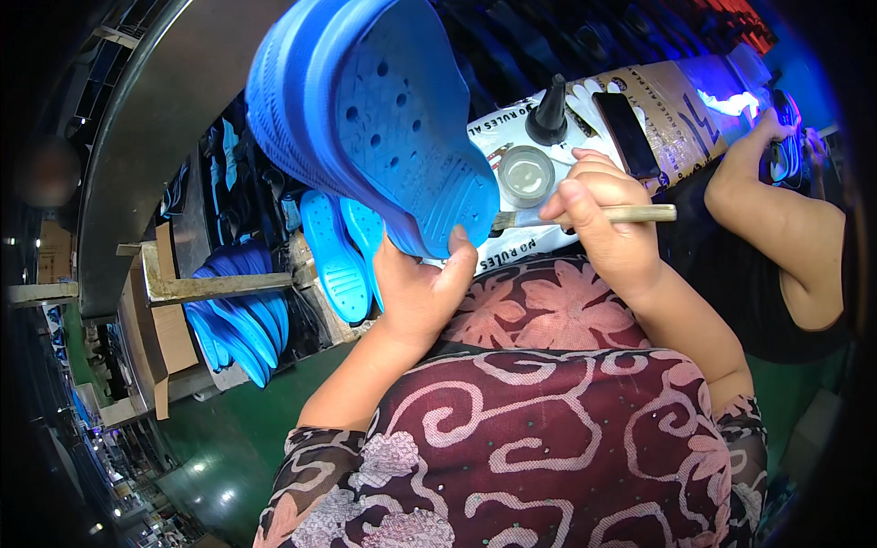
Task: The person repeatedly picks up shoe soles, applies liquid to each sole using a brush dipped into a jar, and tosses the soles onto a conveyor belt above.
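My left hand (418, 290) grips a stack of blue shoe soles (402, 119) by the heel end, the thumb lying on the top one. Round holes dot the front part of that top sole, with ridges at its heel. In my right hand (610, 212) is a flat paintbrush (639, 214) with a wooden handle, pinched near its ferrule. Its bristles point left at the heel edge; whether they touch it I cannot tell. Just beyond the brush stands an uncapped round jar (527, 176) with something pale and translucent inside. My left fingers are mostly hidden behind the stack.
A black cone-shaped bottle (550, 111) and a dark phone (626, 134) are behind the jar on a white printed sheet (493, 137). More blue soles (336, 260) lie left, beside a wooden bar (219, 288) and another pile (239, 315). A co-worker's arm (776, 219) is at right.
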{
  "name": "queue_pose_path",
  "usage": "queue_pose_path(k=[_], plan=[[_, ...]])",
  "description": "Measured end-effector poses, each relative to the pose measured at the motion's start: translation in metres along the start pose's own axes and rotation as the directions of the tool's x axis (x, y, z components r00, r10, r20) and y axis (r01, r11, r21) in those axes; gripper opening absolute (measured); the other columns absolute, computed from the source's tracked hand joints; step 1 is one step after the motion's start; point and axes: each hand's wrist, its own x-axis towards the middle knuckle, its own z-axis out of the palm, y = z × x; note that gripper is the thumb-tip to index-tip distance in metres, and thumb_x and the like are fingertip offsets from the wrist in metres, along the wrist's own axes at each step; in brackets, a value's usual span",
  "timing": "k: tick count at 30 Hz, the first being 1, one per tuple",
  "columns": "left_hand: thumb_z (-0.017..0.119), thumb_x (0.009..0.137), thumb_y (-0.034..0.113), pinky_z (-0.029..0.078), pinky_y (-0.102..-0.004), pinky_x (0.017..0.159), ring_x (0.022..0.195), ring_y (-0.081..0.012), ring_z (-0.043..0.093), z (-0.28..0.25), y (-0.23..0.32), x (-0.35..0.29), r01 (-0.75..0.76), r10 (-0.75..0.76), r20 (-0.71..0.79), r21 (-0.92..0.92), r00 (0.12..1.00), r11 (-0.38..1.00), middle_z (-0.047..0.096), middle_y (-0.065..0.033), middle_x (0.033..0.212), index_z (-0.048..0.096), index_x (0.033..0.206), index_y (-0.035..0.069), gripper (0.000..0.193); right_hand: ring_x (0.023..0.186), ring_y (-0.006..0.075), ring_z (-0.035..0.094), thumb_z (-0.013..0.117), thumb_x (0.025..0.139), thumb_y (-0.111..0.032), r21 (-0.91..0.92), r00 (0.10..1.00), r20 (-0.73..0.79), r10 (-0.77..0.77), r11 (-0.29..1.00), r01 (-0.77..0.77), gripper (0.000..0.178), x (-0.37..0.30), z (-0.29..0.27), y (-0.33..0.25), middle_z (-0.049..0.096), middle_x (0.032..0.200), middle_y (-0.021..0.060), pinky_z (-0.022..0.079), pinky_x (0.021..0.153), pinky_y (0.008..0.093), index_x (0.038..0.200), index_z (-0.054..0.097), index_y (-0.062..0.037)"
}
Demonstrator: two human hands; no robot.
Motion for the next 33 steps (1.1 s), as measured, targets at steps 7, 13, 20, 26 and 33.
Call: queue_pose_path(k=[7, 13, 20, 26, 33], plan=[[0.063, 0.074, -0.002, 0.049, -0.0289, 0.072, 0.078, -0.0163, 0.062, -0.004, 0.004, -0.003, 0.040, -0.040, 0.014, 0.023, 0.999, 0.999, 0.064, -0.0115, 0.090, 0.053, 0.109, -0.004, 0.036, 0.060, 0.0178, 0.049, 0.054, 0.094, -0.015, 0.031, 0.996, -0.079, 0.048, 0.998, -0.046, 0.033, -0.004, -0.013, 0.005, 0.056, 0.059, 0.0058, 0.039, 0.069, 0.0322, 0.066, 0.063, -0.0010], [0.062, 0.073, -0.002, 0.049, -0.0285, 0.071, 0.077, -0.0160, 0.061, -0.003, 0.003, -0.006, 0.035, -0.036, 0.049, 0.026, 0.998, 0.999, 0.063, -0.0104, 0.088, 0.055, 0.105, -0.004, 0.033, 0.061, 0.0174, 0.051, 0.054, 0.094, -0.015, 0.060, 0.995, -0.078, 0.055, 0.997, -0.050, 0.032, -0.010, -0.010, 0.000, 0.058, 0.059, 0.0042, 0.039, 0.068, 0.0319, 0.067, 0.064, -0.0023], [0.062, 0.071, -0.003, 0.049, -0.0281, 0.070, 0.075, -0.0156, 0.060, -0.002, 0.006, -0.002, -0.015, 0.012, 0.054, 0.051, 0.998, 0.999, 0.062, -0.0097, 0.086, 0.056, 0.102, -0.003, 0.032, 0.060, 0.0181, 0.052, 0.056, 0.092, -0.014, -0.082, 0.995, -0.079, -0.057, 0.995, 0.050, 0.030, -0.007, -0.012, 0.005, 0.059, 0.060, 0.0046, 0.039, 0.072, 0.0329, 0.066, 0.065, -0.0031], [0.063, 0.078, 0.001, 0.047, -0.0270, 0.074, 0.082, -0.0109, 0.057, 0.000, 0.034, 0.006, 0.099, -0.097, 0.029, -0.066, 0.995, 0.993, 0.063, -0.0058, 0.092, 0.056, 0.103, -0.004, 0.026, 0.061, 0.0144, 0.056, 0.046, 0.099, -0.022, 0.073, 0.961, -0.218, 0.172, 0.984, -0.160, 0.040, -0.019, -0.033, 0.012, 0.061, 0.061, 0.0066, 0.036, 0.102, 0.0386, 0.070, 0.063, -0.0001], [0.066, 0.075, 0.010, 0.048, -0.0305, 0.059, 0.071, -0.0212, 0.061, -0.010, 0.101, 0.050, 0.534, -0.340, 0.482, -0.351, 0.807, 0.769, 0.060, -0.0201, 0.103, 0.032, 0.132, -0.007, 0.068, 0.060, 0.0178, 0.056, 0.055, 0.093, -0.015, 0.172, 0.904, -0.335, 0.267, 0.960, -0.220, 0.030, -0.054, -0.061, 0.042, 0.059, 0.063, 0.0078, 0.044, 0.058, 0.0308, 0.069, 0.065, -0.0015]])
